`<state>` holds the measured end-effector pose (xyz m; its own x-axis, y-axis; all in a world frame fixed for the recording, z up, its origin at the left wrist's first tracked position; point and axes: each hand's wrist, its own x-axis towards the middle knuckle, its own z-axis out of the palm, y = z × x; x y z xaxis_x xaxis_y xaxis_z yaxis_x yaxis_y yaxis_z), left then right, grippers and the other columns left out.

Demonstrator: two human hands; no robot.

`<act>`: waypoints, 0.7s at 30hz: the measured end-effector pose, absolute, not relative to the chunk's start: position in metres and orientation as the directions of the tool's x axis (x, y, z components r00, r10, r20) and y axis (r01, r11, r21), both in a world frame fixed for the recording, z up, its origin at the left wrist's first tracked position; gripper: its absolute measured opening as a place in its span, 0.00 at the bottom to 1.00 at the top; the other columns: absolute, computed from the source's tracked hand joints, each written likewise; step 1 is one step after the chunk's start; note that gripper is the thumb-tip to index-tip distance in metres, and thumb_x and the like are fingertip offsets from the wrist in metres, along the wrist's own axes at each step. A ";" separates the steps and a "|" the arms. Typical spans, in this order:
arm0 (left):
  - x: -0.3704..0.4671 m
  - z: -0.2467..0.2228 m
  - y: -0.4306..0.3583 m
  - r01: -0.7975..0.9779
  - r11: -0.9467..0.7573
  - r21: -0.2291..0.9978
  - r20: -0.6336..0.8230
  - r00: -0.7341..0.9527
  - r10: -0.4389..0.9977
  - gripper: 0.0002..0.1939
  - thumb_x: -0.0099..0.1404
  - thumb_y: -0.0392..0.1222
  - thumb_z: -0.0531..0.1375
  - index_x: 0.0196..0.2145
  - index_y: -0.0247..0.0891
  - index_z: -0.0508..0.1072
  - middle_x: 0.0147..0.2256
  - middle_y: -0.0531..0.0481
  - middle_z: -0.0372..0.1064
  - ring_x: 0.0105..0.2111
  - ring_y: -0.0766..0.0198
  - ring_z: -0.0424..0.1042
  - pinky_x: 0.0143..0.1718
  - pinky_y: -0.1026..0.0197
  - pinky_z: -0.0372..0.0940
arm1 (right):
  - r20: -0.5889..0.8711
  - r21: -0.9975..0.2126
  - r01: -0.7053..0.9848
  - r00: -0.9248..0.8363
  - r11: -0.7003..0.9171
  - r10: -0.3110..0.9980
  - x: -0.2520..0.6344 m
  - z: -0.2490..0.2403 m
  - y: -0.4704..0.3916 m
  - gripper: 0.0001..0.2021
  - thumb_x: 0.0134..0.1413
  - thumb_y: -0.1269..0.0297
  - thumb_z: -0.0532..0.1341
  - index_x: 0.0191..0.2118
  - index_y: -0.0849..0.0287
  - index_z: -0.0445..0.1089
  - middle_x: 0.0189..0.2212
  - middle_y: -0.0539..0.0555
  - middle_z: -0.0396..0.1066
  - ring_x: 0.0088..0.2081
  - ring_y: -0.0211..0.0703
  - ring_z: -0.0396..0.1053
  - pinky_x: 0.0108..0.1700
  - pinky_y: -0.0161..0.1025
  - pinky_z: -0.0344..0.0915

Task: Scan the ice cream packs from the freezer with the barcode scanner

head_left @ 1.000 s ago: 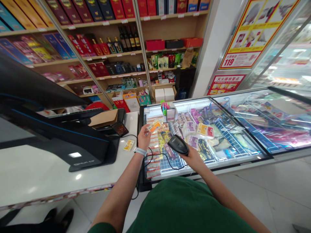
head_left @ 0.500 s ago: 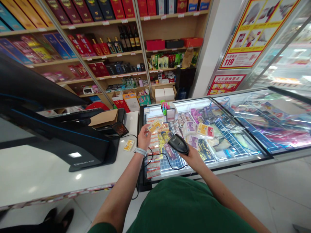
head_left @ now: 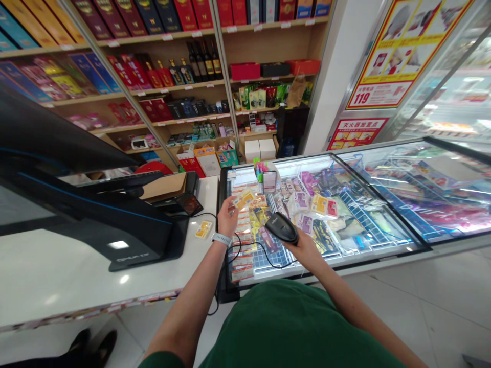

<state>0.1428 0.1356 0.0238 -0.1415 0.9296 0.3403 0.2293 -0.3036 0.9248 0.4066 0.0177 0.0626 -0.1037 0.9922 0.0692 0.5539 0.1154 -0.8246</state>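
Note:
A yellow and clear flat package (head_left: 244, 199) is pinched in my left hand (head_left: 227, 216), above the left end of the glass-topped freezer. My right hand (head_left: 305, 249) is wrapped round the handle end of a black barcode scanner (head_left: 282, 227), whose head points up and left towards the package. A black cable (head_left: 264, 254) loops beneath both hands. Another yellow package (head_left: 203, 229) lies on the white counter left of my wrist. Purple packs (head_left: 300, 200) and a yellow and red pack (head_left: 324, 205) rest on the freezer beyond the scanner.
The freezer (head_left: 416, 248) stretches to the right. A black monitor stand (head_left: 141, 230) occupies the white counter (head_left: 153, 278) at left, near an open box (head_left: 163, 187). Shelves of boxes and bottles stand behind. Another person's dark shoes (head_left: 105, 345) show at lower left.

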 end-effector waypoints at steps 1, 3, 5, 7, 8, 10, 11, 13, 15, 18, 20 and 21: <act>0.143 0.023 0.136 0.228 -0.305 0.925 0.340 -0.140 0.930 0.22 0.58 0.34 0.58 0.52 0.41 0.67 0.43 0.47 0.69 0.41 0.62 0.73 0.46 0.56 0.69 | 0.069 -0.824 0.555 -0.103 0.115 0.992 0.407 0.063 0.018 0.22 0.51 0.58 0.63 0.52 0.57 0.67 0.44 0.58 0.75 0.46 0.54 0.72 0.48 0.47 0.66; 0.143 0.023 0.136 0.228 -0.305 0.925 0.341 -0.140 0.930 0.22 0.58 0.34 0.59 0.52 0.41 0.67 0.43 0.47 0.69 0.41 0.62 0.73 0.46 0.56 0.69 | 0.067 -0.824 0.556 -0.101 0.112 0.993 0.407 0.063 0.018 0.22 0.51 0.57 0.63 0.52 0.57 0.67 0.43 0.58 0.75 0.45 0.54 0.72 0.47 0.47 0.67; 0.143 0.023 0.136 0.233 -0.304 0.924 0.341 -0.142 0.929 0.22 0.58 0.34 0.59 0.52 0.41 0.68 0.43 0.47 0.69 0.41 0.62 0.73 0.47 0.56 0.69 | 0.065 -0.825 0.554 -0.099 0.109 0.993 0.407 0.063 0.018 0.22 0.51 0.57 0.63 0.52 0.57 0.67 0.43 0.57 0.75 0.45 0.54 0.72 0.47 0.47 0.67; 0.143 0.023 0.137 0.235 -0.303 0.924 0.340 -0.140 0.930 0.22 0.58 0.34 0.59 0.52 0.41 0.68 0.43 0.47 0.69 0.41 0.62 0.73 0.47 0.56 0.69 | 0.062 -0.827 0.552 -0.098 0.106 0.993 0.407 0.064 0.018 0.22 0.51 0.57 0.63 0.52 0.56 0.67 0.43 0.57 0.75 0.45 0.54 0.72 0.47 0.47 0.67; 0.143 0.023 0.137 0.234 -0.303 0.924 0.340 -0.139 0.930 0.22 0.59 0.34 0.59 0.52 0.41 0.68 0.43 0.47 0.69 0.41 0.62 0.73 0.47 0.56 0.69 | 0.060 -0.829 0.550 -0.099 0.105 0.993 0.407 0.064 0.018 0.22 0.51 0.57 0.63 0.52 0.56 0.67 0.43 0.57 0.75 0.45 0.54 0.72 0.47 0.47 0.67; 0.143 0.022 0.137 0.233 -0.304 0.924 0.340 -0.137 0.930 0.22 0.59 0.35 0.59 0.52 0.41 0.68 0.43 0.47 0.69 0.40 0.63 0.73 0.47 0.56 0.69 | 0.058 -0.831 0.547 -0.097 0.102 0.994 0.407 0.065 0.018 0.22 0.51 0.57 0.63 0.52 0.56 0.67 0.43 0.57 0.75 0.45 0.54 0.72 0.47 0.47 0.67; 0.143 0.022 0.137 0.233 -0.304 0.924 0.340 -0.136 0.930 0.22 0.59 0.35 0.59 0.52 0.41 0.68 0.43 0.47 0.69 0.40 0.63 0.73 0.47 0.56 0.69 | 0.056 -0.832 0.546 -0.096 0.100 0.994 0.407 0.066 0.017 0.22 0.51 0.57 0.63 0.52 0.56 0.67 0.43 0.57 0.75 0.44 0.53 0.72 0.47 0.46 0.67; 0.143 0.022 0.137 0.239 -0.304 0.922 0.341 -0.135 0.930 0.22 0.59 0.35 0.59 0.52 0.41 0.68 0.43 0.47 0.69 0.40 0.63 0.73 0.47 0.56 0.69 | 0.059 -0.832 0.546 -0.095 0.101 0.994 0.406 0.067 0.017 0.22 0.51 0.57 0.63 0.52 0.56 0.67 0.43 0.57 0.75 0.44 0.53 0.73 0.47 0.46 0.67; 0.143 0.022 0.137 0.247 -0.302 0.921 0.341 -0.136 0.930 0.22 0.58 0.34 0.59 0.52 0.41 0.68 0.43 0.47 0.69 0.40 0.63 0.72 0.47 0.56 0.69 | 0.064 -0.832 0.545 -0.098 0.107 0.993 0.406 0.067 0.017 0.22 0.51 0.56 0.63 0.52 0.56 0.67 0.43 0.57 0.75 0.44 0.53 0.73 0.46 0.46 0.67; 0.144 0.023 0.138 0.245 -0.299 0.922 0.338 -0.137 0.931 0.22 0.58 0.34 0.59 0.52 0.41 0.68 0.43 0.47 0.69 0.41 0.62 0.72 0.47 0.56 0.69 | 0.069 -0.833 0.542 -0.096 0.110 0.993 0.406 0.068 0.017 0.22 0.51 0.56 0.63 0.51 0.57 0.68 0.43 0.57 0.75 0.44 0.53 0.73 0.46 0.46 0.67; 0.144 0.023 0.138 0.242 -0.299 0.923 0.336 -0.132 0.932 0.22 0.58 0.34 0.59 0.52 0.41 0.68 0.43 0.47 0.69 0.41 0.62 0.72 0.47 0.56 0.68 | 0.069 -0.833 0.542 -0.092 0.109 0.993 0.406 0.068 0.017 0.21 0.51 0.57 0.63 0.51 0.56 0.68 0.42 0.57 0.76 0.44 0.53 0.73 0.45 0.46 0.68; 0.144 0.023 0.138 0.242 -0.299 0.923 0.336 -0.129 0.933 0.22 0.58 0.34 0.59 0.52 0.41 0.68 0.43 0.47 0.69 0.41 0.62 0.72 0.47 0.56 0.68 | 0.071 -0.833 0.543 -0.092 0.110 0.993 0.406 0.068 0.017 0.21 0.51 0.57 0.63 0.51 0.56 0.68 0.42 0.57 0.76 0.43 0.53 0.73 0.45 0.46 0.68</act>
<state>0.1440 0.1383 0.0235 -0.1293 0.9328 0.3364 0.2420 -0.2993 0.9230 0.4055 0.0170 0.0684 -0.0924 0.9932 0.0710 0.5427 0.1100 -0.8327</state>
